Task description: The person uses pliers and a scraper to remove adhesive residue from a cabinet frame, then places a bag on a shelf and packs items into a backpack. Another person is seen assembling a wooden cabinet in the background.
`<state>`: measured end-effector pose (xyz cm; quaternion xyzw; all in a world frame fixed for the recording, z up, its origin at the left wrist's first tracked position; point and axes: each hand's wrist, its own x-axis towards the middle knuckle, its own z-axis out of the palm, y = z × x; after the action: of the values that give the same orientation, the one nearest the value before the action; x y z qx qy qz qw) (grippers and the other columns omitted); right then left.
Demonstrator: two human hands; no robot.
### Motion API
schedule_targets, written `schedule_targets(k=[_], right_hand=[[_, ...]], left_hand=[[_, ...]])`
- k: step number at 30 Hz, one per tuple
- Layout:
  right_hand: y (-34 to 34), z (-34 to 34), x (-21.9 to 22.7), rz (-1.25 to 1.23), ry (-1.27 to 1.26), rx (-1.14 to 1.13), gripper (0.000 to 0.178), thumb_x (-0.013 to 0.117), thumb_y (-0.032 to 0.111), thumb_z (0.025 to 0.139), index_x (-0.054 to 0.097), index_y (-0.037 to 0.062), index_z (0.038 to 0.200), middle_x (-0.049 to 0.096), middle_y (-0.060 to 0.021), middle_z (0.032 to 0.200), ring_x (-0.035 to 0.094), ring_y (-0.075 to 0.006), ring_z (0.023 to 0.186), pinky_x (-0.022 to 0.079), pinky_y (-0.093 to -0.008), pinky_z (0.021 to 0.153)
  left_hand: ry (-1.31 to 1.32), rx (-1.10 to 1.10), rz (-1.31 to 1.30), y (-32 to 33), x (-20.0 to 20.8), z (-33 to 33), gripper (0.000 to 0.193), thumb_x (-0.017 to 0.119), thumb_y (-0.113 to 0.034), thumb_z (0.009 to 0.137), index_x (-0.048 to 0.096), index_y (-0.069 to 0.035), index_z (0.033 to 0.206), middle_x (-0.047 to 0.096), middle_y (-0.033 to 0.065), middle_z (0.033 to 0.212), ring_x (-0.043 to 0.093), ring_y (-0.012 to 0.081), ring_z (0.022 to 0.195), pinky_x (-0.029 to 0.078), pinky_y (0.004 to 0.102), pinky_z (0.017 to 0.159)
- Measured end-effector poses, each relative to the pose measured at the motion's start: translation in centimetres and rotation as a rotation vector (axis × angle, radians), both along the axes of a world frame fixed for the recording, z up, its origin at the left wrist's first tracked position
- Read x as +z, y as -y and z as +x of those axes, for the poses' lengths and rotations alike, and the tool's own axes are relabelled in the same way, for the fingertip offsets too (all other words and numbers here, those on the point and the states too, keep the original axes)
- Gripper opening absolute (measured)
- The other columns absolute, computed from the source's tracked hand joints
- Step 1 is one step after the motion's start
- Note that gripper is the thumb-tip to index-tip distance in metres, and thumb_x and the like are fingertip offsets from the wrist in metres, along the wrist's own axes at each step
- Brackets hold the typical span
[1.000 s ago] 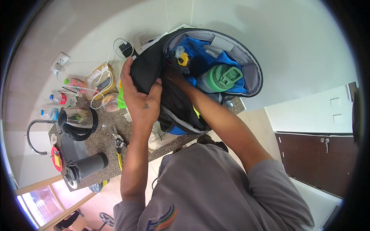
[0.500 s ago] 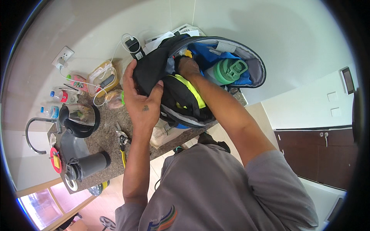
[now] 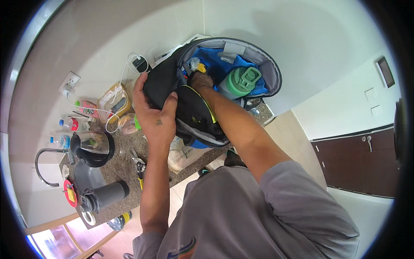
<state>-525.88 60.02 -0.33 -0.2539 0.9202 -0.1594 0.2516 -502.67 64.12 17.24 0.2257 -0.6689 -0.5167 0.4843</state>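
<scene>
A black backpack (image 3: 278, 69) with grey and blue lining stands unzipped on the counter. My left hand (image 3: 156, 118) grips its left side, thumb and fingers around the black fabric. Deep inside the bag is my right hand (image 3: 202, 81), its fingers hidden behind the wrist and the contents. Close to that hand lie a small yellow item (image 3: 201, 67) and some clear plastic. A green-lidded bottle (image 3: 241, 82) sits in the right part of the bag. Under my right forearm is a black pouch or fold with yellow-green edging (image 3: 211, 111).
On the granite counter (image 3: 129, 151) are pliers-like cutters (image 3: 139, 166), an electric kettle (image 3: 92, 147), a grey flask (image 3: 105, 197), small water bottles (image 3: 60, 141) and a plastic tub (image 3: 114, 100). A white cable (image 3: 97, 107) runs from the wall socket (image 3: 69, 81). A faucet (image 3: 43, 166) curves at the left.
The view has shifted slightly. The bag's mouth gapes a little wider, and less of the yellow-green edging shows. Both hands keep their places, the right one still inside the bag.
</scene>
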Motion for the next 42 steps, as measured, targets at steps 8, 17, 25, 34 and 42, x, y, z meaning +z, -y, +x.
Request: schedule_targets(k=[8, 17, 25, 34, 42], right_hand=[[-2.0, 1.7, 2.4, -0.022, -0.230, 0.069, 0.069, 0.071, 0.045, 0.096, 0.059, -0.0023, 0.145, 0.036, -0.0179, 0.167, 0.049, -0.0433, 0.146, 0.044, -0.0448, 0.118], [-2.3, -0.8, 3.3, 0.107, -0.059, 0.132, 0.069, 0.071, 0.049, 0.096, 0.062, -0.0020, 0.141, 0.059, -0.0227, 0.146, 0.059, -0.0383, 0.137, 0.046, -0.0448, 0.115], [-7.7, 8.4, 9.0, -0.147, -0.406, 0.378, 0.022, 0.073, 0.019, 0.084, 0.077, 0.0091, 0.103, 0.078, -0.0168, 0.105, 0.076, -0.0348, 0.100, 0.059, -0.0475, 0.076], [-15.0, 12.3, 9.3, -0.550, -0.069, 0.736, 0.036, 0.066, 0.004, 0.084, 0.068, -0.0037, 0.119, 0.063, -0.0276, 0.120, 0.064, -0.0457, 0.117, 0.053, -0.0499, 0.098], [-14.4, 11.2, 8.5, -0.726, -0.075, 0.818, 0.034, 0.069, 0.002, 0.081, 0.073, -0.0035, 0.114, 0.059, -0.0247, 0.130, 0.059, -0.0427, 0.126, 0.049, -0.0450, 0.107]], left_hand=[[0.029, -0.076, 0.058, -2.1, 1.0, 0.1, 0.074, 0.073, 0.005, 0.084, 0.042, 0.002, 0.152, 0.057, 0.0178, 0.137, 0.062, 0.0233, 0.122, 0.051, 0.0347, 0.106], [0.097, -0.055, 0.024, -4.1, -1.9, 1.2, 0.076, 0.072, 0.006, 0.084, 0.042, 0.000, 0.153, 0.056, 0.0173, 0.141, 0.059, 0.0251, 0.127, 0.048, 0.0359, 0.110], [0.076, 0.025, 0.027, -2.9, -2.7, 2.2, 0.075, 0.072, 0.006, 0.084, 0.043, -0.001, 0.152, 0.058, 0.0188, 0.139, 0.061, 0.0270, 0.127, 0.048, 0.0380, 0.111], [0.051, 0.021, 0.027, -3.1, -3.5, 3.4, 0.072, 0.074, 0.003, 0.085, 0.045, 0.002, 0.151, 0.059, 0.0183, 0.138, 0.060, 0.0267, 0.129, 0.046, 0.0377, 0.113], [0.061, 0.037, -0.009, -2.8, -3.0, 3.0, 0.074, 0.073, 0.004, 0.086, 0.043, 0.001, 0.153, 0.055, 0.0182, 0.143, 0.059, 0.0257, 0.130, 0.046, 0.0377, 0.112]])
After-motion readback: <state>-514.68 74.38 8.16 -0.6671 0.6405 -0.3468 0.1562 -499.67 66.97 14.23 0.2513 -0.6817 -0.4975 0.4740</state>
